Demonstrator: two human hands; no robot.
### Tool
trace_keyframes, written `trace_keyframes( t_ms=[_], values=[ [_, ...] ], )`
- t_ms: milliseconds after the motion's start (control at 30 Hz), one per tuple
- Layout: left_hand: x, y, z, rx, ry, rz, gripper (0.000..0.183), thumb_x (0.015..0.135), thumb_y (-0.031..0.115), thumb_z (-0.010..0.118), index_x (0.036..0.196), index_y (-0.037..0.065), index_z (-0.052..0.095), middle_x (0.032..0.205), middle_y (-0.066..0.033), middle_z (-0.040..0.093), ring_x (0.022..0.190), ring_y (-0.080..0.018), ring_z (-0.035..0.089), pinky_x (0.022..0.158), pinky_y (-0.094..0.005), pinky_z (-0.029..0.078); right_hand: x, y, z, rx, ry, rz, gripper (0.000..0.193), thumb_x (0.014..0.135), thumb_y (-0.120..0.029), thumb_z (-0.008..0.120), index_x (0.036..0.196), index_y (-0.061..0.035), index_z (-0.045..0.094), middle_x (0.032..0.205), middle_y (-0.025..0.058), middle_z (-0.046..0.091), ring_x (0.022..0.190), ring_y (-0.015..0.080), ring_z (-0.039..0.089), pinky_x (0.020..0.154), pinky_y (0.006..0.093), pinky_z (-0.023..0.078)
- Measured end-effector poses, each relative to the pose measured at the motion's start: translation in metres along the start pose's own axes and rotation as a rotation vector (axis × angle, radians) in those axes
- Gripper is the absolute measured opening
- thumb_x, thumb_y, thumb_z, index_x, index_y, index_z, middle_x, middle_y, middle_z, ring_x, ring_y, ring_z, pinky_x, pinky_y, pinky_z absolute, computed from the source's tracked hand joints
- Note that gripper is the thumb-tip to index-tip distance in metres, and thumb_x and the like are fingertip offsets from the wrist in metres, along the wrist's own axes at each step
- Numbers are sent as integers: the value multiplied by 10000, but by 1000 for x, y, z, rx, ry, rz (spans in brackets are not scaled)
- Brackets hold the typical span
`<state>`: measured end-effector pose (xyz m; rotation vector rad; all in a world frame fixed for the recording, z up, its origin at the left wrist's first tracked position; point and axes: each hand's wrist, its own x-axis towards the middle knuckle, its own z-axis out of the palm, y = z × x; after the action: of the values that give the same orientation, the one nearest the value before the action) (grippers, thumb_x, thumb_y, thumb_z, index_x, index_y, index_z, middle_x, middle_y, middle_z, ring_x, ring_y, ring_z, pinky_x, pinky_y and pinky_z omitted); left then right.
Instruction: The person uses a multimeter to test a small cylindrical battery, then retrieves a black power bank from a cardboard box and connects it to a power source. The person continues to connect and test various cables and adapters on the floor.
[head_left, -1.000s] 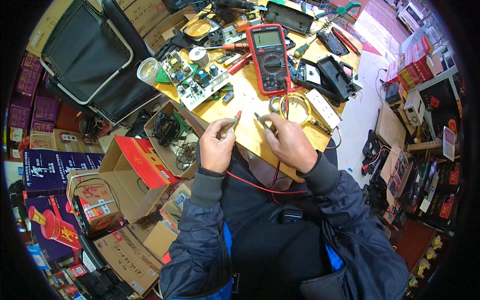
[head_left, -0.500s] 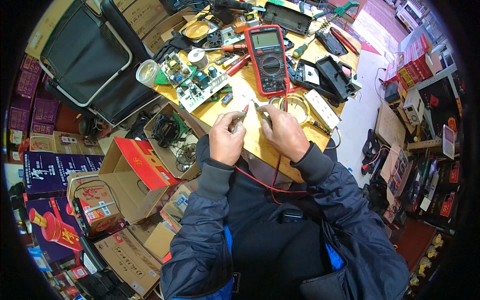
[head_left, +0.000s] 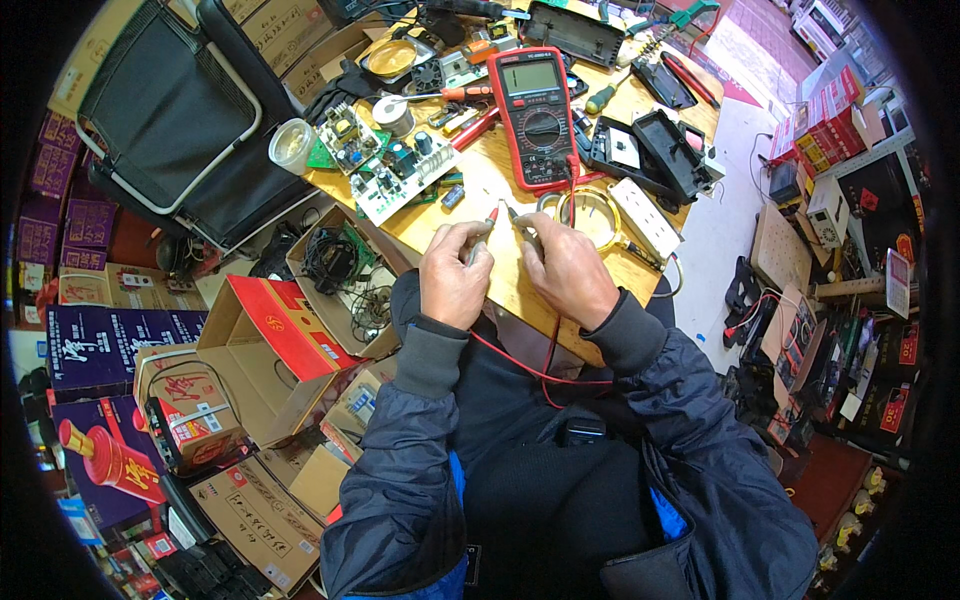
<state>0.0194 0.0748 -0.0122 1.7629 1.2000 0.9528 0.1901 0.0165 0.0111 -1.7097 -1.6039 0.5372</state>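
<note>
My left hand [head_left: 456,270] is closed round a red test probe [head_left: 493,214], its tip pointing away from me over the wooden table. Just to the right, my right hand [head_left: 568,268] pinches a black test probe [head_left: 513,212]. The two tips come close together at a small pale spot; whether they touch something tiny there, I cannot tell. Beyond my hands lies a red and black multimeter [head_left: 536,120] with a grey screen and a round dial. A red lead [head_left: 500,352] and a dark lead [head_left: 552,345] hang in loops below my hands.
Circuit boards [head_left: 400,170] and a solder spool [head_left: 394,115] lie left of the multimeter. A yellow-rimmed ring [head_left: 617,222], a white power strip [head_left: 645,218] and an opened black case [head_left: 668,153] are on the right. Cardboard boxes [head_left: 262,370] stand below the table's left side.
Almost nothing differs. Both hands keep their grip on the probes, and the whole picture has shifted very slightly.
</note>
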Motion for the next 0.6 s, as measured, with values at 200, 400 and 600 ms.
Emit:
trace_keyframes(
  t_ms=[200, 400, 600],
  values=[
    [0, -2, 1, 2, 1, 7, 239, 854, -7, 669, 1076, 2, 758, 925, -102, 663, 726, -172, 591, 718, -302, 509, -1, 1, 3, 1, 36, -32, 264, 924, -69, 626, 1167, 32, 643, 1010, 291, 697, 955, 464, 686, 842, 527, 548],
    [1, -3, 2, -1, 9, 9, 232, 854, -5, 672, 1069, 0, 760, 923, -105, 664, 723, -173, 593, 711, -305, 508, -4, 1, 4, -4, 5, -8, 270, 928, -68, 620, 1177, 35, 636, 1015, 296, 694, 964, 466, 681, 845, 523, 547],
    [-8, -5, -2, -60, 69, -17, 244, 864, -21, 674, 1091, 8, 757, 928, -90, 672, 726, -155, 590, 702, -288, 502, -4, -2, 1, 48, 18, -14, 285, 930, -69, 622, 1197, 26, 636, 1039, 282, 697, 974, 459, 679, 854, 523, 544]
  ],
)
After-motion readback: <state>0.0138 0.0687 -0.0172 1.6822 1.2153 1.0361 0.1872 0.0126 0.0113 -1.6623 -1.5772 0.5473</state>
